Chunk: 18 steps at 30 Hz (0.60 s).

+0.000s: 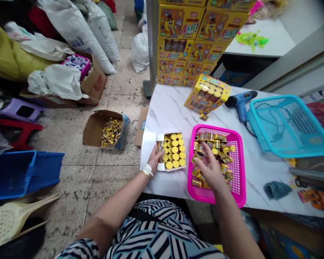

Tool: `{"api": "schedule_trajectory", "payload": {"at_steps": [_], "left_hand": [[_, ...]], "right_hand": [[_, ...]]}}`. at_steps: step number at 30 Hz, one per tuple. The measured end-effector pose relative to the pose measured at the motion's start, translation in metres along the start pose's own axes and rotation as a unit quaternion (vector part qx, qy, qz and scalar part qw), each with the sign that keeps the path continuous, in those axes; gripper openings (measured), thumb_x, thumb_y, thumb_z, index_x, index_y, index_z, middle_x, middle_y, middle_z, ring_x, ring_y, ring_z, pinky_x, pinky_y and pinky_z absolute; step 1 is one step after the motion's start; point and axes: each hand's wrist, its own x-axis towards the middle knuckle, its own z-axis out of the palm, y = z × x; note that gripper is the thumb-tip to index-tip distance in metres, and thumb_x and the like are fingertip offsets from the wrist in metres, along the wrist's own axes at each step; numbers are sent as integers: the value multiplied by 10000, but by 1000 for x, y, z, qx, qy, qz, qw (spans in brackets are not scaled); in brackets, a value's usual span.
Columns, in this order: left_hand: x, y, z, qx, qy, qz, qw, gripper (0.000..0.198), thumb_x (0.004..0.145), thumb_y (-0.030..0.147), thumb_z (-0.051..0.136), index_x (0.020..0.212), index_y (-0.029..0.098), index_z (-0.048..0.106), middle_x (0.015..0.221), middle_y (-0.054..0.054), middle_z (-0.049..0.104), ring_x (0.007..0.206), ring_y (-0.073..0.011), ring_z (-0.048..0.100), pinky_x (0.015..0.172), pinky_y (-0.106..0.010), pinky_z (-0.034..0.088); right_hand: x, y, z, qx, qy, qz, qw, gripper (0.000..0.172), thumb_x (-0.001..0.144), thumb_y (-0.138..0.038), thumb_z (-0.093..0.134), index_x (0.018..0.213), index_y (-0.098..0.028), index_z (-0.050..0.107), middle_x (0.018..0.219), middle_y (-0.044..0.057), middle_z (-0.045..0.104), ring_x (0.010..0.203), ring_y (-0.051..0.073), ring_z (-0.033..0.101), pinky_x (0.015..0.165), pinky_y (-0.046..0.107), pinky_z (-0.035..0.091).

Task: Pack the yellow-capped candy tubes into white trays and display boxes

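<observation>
My left hand (153, 159) grips the left side of a small open carton (161, 166), thumb over its edge. Rows of small tubs with round yellow lids (175, 149) fill the carton. To its right, my right hand (211, 168) reaches into a pink plastic basket (243, 180). Its thumb and forefinger are apart above small gold-wrapped cups (196, 183) that lie jumbled there. Some cups show dark open ends. No cup is plainly held between those fingers, and the other fingers are partly hidden.
Behind stand stacked yellow printed boxes (178, 25) and one windowed display box (208, 94). A blue heat gun (241, 104) lies beside a turquoise basket (290, 153). On the floor at left are a cardboard box of small cups (93, 126), a blue crate (47, 169) and white sacks (78, 36).
</observation>
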Motion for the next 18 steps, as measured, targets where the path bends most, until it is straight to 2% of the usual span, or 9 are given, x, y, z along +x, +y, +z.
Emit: {"api": "schedule_trajectory", "payload": {"at_steps": [2,3,7,9,11,12,14,16,18], "left_hand": [[0,0,1,1,-1,-1,1000,724,721,341,818,1371,236,517,1333,-99,651,1172,-308,645,1060,-478,480],[0,0,1,3,0,-2,1000,720,724,349,817,1369,233,518,1324,-100,657,1160,-309,650,1048,-476,488],[1,0,-1,10,-1,-4,1000,683,747,376,802,1352,227,523,1318,-86,659,1177,-283,640,1057,-431,478],[2,1,-2,16,2,-4,1000,676,743,386,804,1337,220,530,1279,-81,676,1178,-273,638,1063,-415,470],[2,1,-3,27,8,-1,1000,671,730,395,809,1317,214,540,1216,-76,701,1155,-269,647,1050,-408,477],[2,1,-3,33,12,0,999,659,727,400,809,1301,212,547,1186,-72,709,1140,-268,654,1038,-407,484],[2,1,-3,42,17,2,999,619,728,407,805,1262,208,564,1151,-68,717,1112,-267,665,1020,-411,494],[2,0,-2,38,14,-3,999,602,735,409,799,1253,212,563,1170,-71,711,1102,-270,670,1017,-429,496],[2,0,-2,25,9,-10,1000,630,737,407,798,1284,220,547,1223,-81,694,1123,-281,663,1034,-453,486]], "right_hand": [[1,-15,13,-98,-8,-57,994,700,763,-442,767,1362,-237,468,1019,56,673,810,195,659,695,334,571],[2,-20,22,-158,-13,-87,984,607,768,-420,768,1283,-225,515,999,55,675,839,203,657,735,340,562],[6,-21,64,-390,-95,-182,898,127,893,-292,637,994,-216,637,972,68,663,909,208,628,776,310,510],[5,-18,85,-463,-129,-181,858,95,921,-258,593,968,-222,668,972,79,649,918,217,613,734,302,498],[4,-13,100,-489,-145,-176,842,126,927,-239,578,978,-227,693,986,92,644,917,226,606,709,310,500],[4,-11,103,-477,-148,-184,847,152,927,-230,573,1012,-229,699,1015,96,647,927,227,606,719,316,509],[1,-7,95,-405,-137,-213,879,236,935,-226,548,1126,-233,685,1089,93,656,960,214,615,779,321,527],[-4,0,70,-325,-89,-222,915,279,949,-233,507,1175,-223,671,1099,82,673,957,193,631,838,314,526],[-13,10,36,-308,-42,-186,932,264,953,-232,480,1109,-213,692,1022,74,698,910,187,645,848,313,513]]}}
